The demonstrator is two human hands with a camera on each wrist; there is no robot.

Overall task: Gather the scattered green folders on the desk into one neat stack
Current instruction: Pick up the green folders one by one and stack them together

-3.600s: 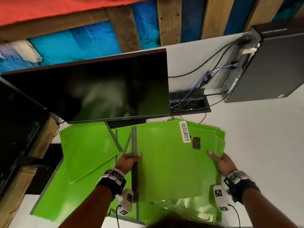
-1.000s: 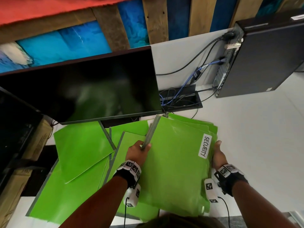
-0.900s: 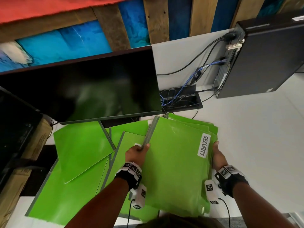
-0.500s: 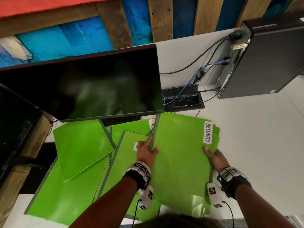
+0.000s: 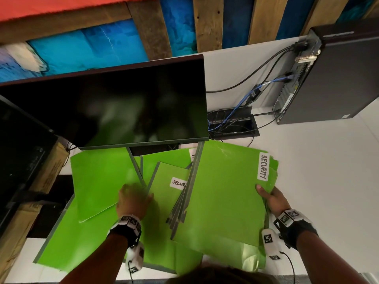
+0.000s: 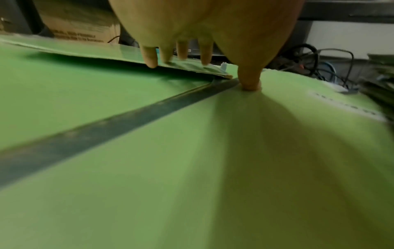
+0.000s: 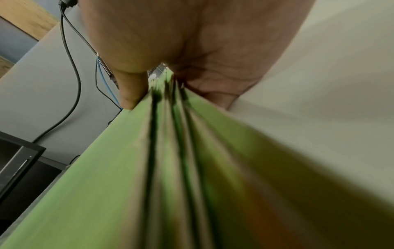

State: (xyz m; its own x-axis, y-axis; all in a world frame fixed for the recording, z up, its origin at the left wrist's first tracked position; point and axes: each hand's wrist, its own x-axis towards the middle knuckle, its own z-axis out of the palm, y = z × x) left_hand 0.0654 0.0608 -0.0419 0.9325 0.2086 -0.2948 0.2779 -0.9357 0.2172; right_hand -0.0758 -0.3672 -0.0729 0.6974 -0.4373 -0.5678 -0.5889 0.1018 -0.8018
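Note:
A stack of green folders (image 5: 225, 193), topped by one labelled SECURITY (image 5: 263, 166), lies tilted at the desk's middle, its grey spines fanned out on the left side. My right hand (image 5: 266, 194) grips the stack's right edge (image 7: 170, 151), thumb (image 7: 130, 92) on top and fingers underneath. My left hand (image 5: 135, 193), blurred, rests on the loose folders to the left. Its fingers (image 6: 149, 57) touch the edge of one green folder (image 5: 102, 181), and its thumb (image 6: 249, 80) presses another labelled folder (image 5: 168, 197) beside a grey spine. More green folders (image 5: 71, 242) lie beneath.
A dark monitor (image 5: 123, 103) overhangs the folders' far edges, and a second screen (image 5: 18, 150) and a cardboard box (image 5: 47, 175) stand at the left. A black computer tower (image 5: 338, 78) and a cable tray (image 5: 231, 124) sit at the back right. Bare white desk (image 5: 328, 181) lies to the right.
My left hand has let go of the stack's grey spine and moved left onto the loose folders. The stack has settled lower and its spines have fanned out. My right hand keeps its grip.

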